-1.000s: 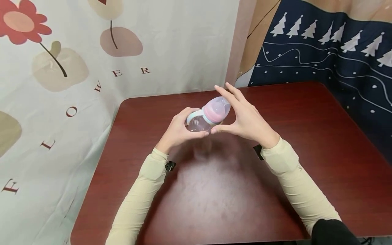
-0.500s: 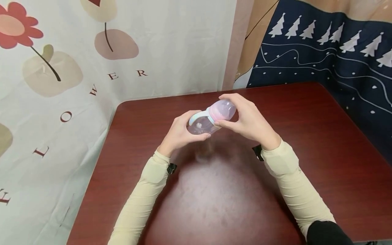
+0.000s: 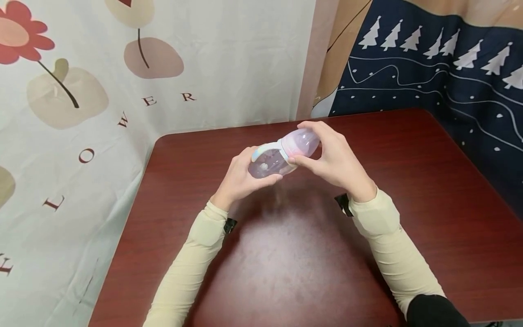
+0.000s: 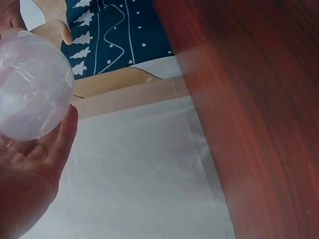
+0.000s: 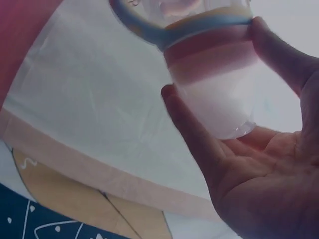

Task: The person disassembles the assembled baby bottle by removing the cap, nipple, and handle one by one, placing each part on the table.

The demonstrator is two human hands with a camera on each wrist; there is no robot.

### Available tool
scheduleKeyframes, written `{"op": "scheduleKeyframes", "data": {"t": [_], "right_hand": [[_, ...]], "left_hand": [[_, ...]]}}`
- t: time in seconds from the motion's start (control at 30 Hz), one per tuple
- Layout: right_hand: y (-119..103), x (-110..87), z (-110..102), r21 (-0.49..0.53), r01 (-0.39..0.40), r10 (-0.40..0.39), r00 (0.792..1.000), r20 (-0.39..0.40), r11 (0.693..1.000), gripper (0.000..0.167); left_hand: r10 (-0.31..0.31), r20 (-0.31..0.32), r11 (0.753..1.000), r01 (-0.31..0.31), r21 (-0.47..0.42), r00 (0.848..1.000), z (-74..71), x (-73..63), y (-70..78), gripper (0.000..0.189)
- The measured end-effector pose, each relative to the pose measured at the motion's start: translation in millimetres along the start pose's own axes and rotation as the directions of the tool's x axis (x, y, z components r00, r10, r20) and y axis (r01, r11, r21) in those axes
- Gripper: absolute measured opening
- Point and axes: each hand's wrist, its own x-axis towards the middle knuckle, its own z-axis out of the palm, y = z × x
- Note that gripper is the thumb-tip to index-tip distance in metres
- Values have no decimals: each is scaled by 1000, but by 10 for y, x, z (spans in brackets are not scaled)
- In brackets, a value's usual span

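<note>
1. Left hand (image 3: 240, 176): curled round the lower body of the bottle (image 3: 266, 164), thumb along the near side; grip judged closed on it
2. Bottle: held up over the brown table (image 3: 294, 281), between the two hands; from the left grip it extends rightward and away from the wearer
3. Handle (image 3: 264, 150): pale, arching along the bottle's far side, just beside the left hand's fingers
4. Long axis: tilted, running from the base at the left hand, near side, to the cap (image 3: 308, 140) at the right hand, far side; the cap end points right and away
5. Pink collar (image 3: 290, 146): between clear body and cap, in line with that axis
6. Right hand (image 3: 341, 161): fingers curled over the cap, thumb against the collar area; it grips this end, and the remainder of the bottle lies to its left
7. Nearer hand: left for the base, right for the cap; both in contact
</note>
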Motion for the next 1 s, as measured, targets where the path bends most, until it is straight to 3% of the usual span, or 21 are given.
{"op": "scheduleKeyframes", "data": {"t": [0.17,0.37,0.5,0.77,1.0], "right_hand": [[-35,-15,12,-28,0,-2,998,-70,1000,68],[-53,-13,-65,22,-53,53,998,-28,998,73],[-35,-3,-159,34,-71,73,995,-73,997,71],[132,42,-293,4,-93,91,962,-258,996,54],[361,86,-321,-60,-197,177,954,-244,979,60]], "left_hand": [[16,-31,1000,-16,8,999,-15,-3,25,62],[24,-27,1000,-25,-8,999,-37,-4,41,69],[13,-25,1000,-13,-10,1000,-47,-4,23,68],[-17,-33,1000,17,-8,999,-75,16,1,65],[-21,-32,1000,21,-5,999,-74,17,-13,63]]}}
